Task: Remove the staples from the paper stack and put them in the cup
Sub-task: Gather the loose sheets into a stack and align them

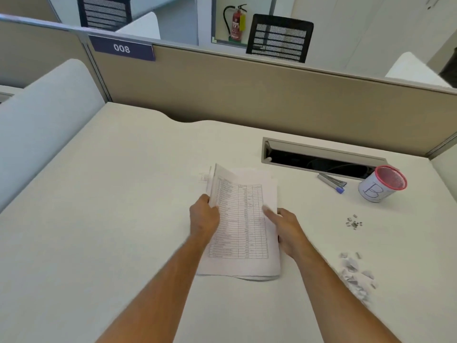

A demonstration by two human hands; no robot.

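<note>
Lying near the middle of the white counter: white printed paper stack, top sheet bearing a table. Left hand pinches the raised left edge of the upper sheets. Right hand rests at the stack's right edge, fingers extended onto the page. Red-rimmed mesh cup wrapped in white paper marked "B" stands well right. Small pile of grey metal staples between cup and stack. Torn paper scraps nearer. Blue-capped pen beside the cup.

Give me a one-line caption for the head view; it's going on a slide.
Left hand lifts a sheet of the paper stack, right hand rests alongside; loose staples lie near the cup.
</note>
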